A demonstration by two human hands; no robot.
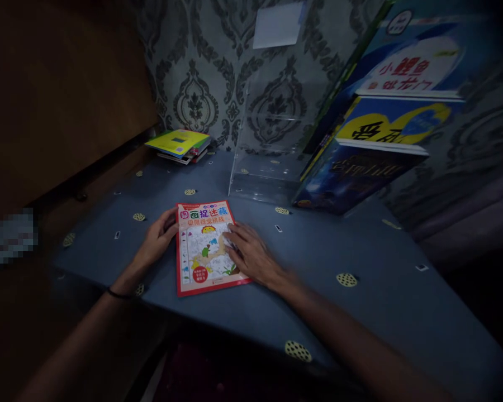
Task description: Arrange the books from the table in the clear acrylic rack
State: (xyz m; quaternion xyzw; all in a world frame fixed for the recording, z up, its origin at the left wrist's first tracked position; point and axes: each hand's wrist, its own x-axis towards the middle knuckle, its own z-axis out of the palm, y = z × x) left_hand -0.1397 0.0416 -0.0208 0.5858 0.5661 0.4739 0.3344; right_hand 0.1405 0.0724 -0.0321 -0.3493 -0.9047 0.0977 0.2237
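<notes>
While the right hand [251, 254] lies unclenched on the book [207, 251], the left hand [161, 231], apart, touches its left edge, grip undeterminable.

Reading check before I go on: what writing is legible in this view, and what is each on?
"图画捉迷藏": title of the red-edged book.
"小鲤鱼跳龙门": back book on the clear rack, its lower edge partly covered.
Middle book: title partly hidden, not certain.
Front book: too dim and blurred.
Yellow book: too small.
Remaining print on the red-edged book, including its red circle: too small or blurred.
</notes>
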